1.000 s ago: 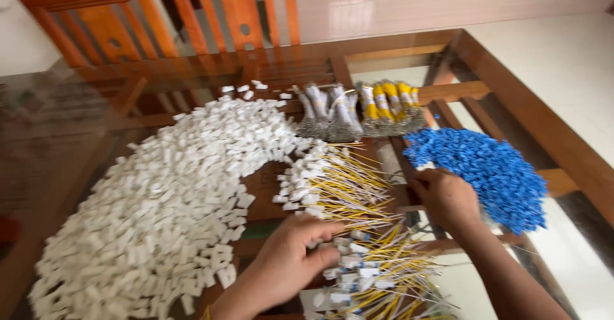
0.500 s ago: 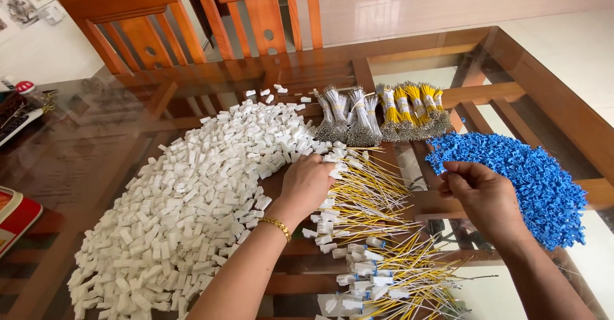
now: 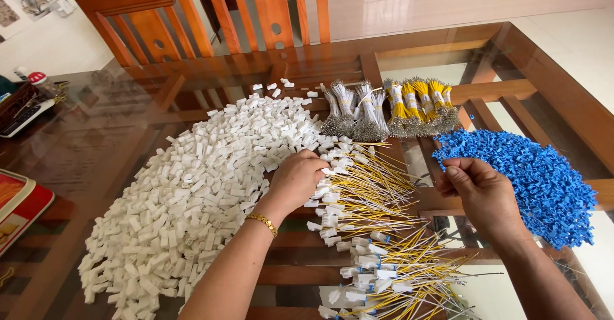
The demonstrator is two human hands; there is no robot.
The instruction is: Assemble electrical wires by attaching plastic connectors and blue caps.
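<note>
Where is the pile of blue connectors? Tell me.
In the head view, the pile of blue connectors lies on the glass table at the right, just beyond the right hand and below the yellow wire bundles.

We find bare table (image 3: 96,160) glass open on the left and far right. Between them, the white connector heap (image 3: 192,192), the yellow wire spread (image 3: 377,230), the blue connector pile (image 3: 537,179) and the bundled wires (image 3: 384,109) crowd the middle.

Glass-top table (image 3: 96,160), wood frame. On it: white connector pile (image 3: 185,192), blue connector heap (image 3: 537,179), yellow wires w/ white plugs (image 3: 377,230). Bundled wires (image 3: 390,105) at far edge; red box (image 3: 19,205) left.
</note>
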